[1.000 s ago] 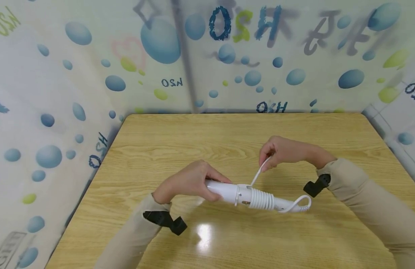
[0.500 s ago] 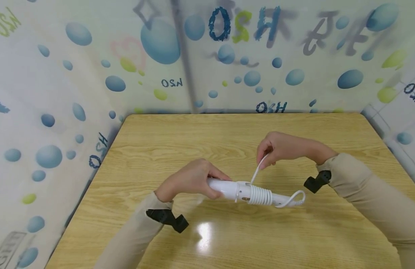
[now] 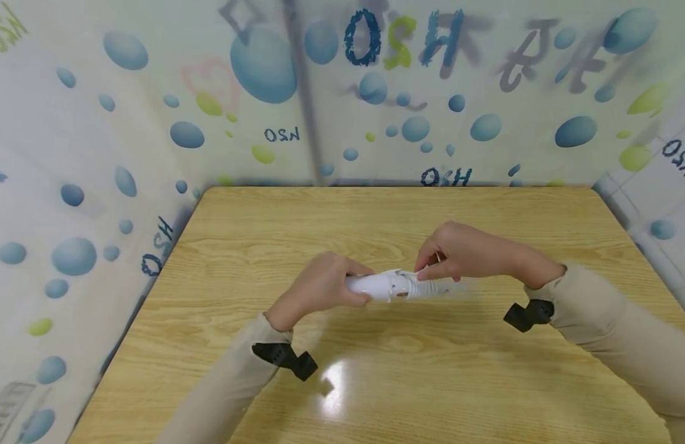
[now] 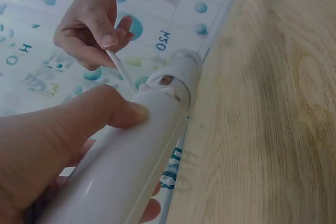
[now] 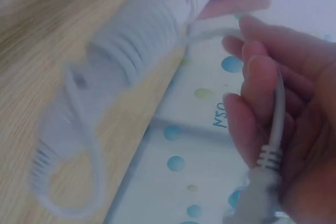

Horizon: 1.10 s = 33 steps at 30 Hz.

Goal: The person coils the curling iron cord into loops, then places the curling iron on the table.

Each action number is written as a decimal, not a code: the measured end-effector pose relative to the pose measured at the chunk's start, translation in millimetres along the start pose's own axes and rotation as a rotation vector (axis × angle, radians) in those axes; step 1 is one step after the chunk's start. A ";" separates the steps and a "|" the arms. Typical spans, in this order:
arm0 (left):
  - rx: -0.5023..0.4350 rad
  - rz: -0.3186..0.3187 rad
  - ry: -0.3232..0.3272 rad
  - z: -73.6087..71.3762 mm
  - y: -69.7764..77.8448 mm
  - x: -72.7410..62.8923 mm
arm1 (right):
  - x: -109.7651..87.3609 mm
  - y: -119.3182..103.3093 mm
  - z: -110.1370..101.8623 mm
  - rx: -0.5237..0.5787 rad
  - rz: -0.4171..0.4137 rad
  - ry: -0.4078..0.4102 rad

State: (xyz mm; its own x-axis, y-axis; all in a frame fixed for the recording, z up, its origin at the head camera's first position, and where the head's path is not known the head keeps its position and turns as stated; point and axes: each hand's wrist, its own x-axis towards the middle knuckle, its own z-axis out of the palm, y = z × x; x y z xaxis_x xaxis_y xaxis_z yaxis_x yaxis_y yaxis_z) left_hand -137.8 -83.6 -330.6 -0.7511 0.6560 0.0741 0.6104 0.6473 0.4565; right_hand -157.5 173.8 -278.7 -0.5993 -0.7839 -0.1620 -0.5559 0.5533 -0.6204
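Note:
A white wand-shaped electric appliance (image 3: 370, 285) is held above the table. My left hand (image 3: 323, 287) grips its thick end, with the thumb along the top in the left wrist view. A white power cord (image 5: 136, 38) lies in several coils round the narrower part and makes a loop at the far tip. My right hand (image 3: 470, 251) pinches the cord's loose length close beside the coils. In the right wrist view the cord runs through the curled fingers to a white plug (image 5: 254, 198) below the palm. The appliance's narrow end is blurred in the head view.
The wood-grain table (image 3: 253, 234) lies beneath both hands. A pale wall covering (image 3: 365, 123) with blue and green drops stands behind its back edge and along its sides. Black wrist mounts (image 3: 287, 359) sit on both sleeves.
The appliance has risen in the head view, with its narrow end tipped up toward level. My right hand has come closer to the coils, and less loose cord shows between them.

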 end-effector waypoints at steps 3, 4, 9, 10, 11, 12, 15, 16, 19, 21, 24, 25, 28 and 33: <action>-0.022 -0.066 0.064 0.7 -3.1 -0.6 | -5.4 -4.9 2.9 -0.022 0.022 0.029; -0.037 -0.088 0.084 0.7 -4.0 -1.2 | -6.8 -6.2 4.7 -0.027 0.029 0.038; -0.086 -0.189 0.201 -0.1 -9.4 -3.1 | -12.4 -10.4 15.9 -0.040 0.011 0.083; -0.100 -0.206 0.230 -0.6 -10.9 -3.5 | -12.9 -10.8 18.6 -0.031 0.005 0.095; -0.118 -0.220 0.259 -1.3 -12.4 -3.8 | -13.3 -10.6 21.4 -0.023 -0.004 0.107; -0.133 -0.228 0.288 -2.0 -14.2 -4.1 | -13.7 -10.4 24.0 -0.012 -0.009 0.120; -0.168 -0.234 0.374 -6.0 -18.0 -4.4 | -14.3 -7.7 32.5 0.035 -0.032 0.175; -0.184 -0.234 0.398 -7.8 -18.8 -4.6 | -14.6 -6.1 35.6 0.057 -0.042 0.198; -0.261 -0.233 0.449 -13.8 -20.8 -5.1 | -16.3 -0.5 45.2 0.154 -0.069 0.272; -0.343 -0.235 0.462 -17.9 -20.9 -5.6 | -16.9 3.3 51.0 0.235 -0.093 0.319; -0.479 -0.225 0.454 -22.6 -19.6 -7.1 | -14.9 10.1 57.5 0.367 -0.111 0.350; -0.518 -0.226 0.448 -23.7 -18.6 -7.4 | -13.6 12.7 59.1 0.408 -0.120 0.351; -0.624 -0.210 0.416 -25.8 -15.3 -8.4 | -8.2 21.8 63.6 0.499 -0.129 0.339; -0.750 -0.151 0.329 -27.0 -7.2 -10.3 | 2.9 38.8 68.8 0.545 -0.148 0.314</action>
State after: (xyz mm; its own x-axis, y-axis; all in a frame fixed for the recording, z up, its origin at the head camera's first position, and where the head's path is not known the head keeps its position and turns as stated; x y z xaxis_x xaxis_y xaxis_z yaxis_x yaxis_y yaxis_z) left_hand -141.2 -105.5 -310.7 -0.9177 0.3605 0.1669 0.2549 0.2122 0.9434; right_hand -141.2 173.6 -356.0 -0.7251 -0.6752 0.1358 -0.3224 0.1584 -0.9333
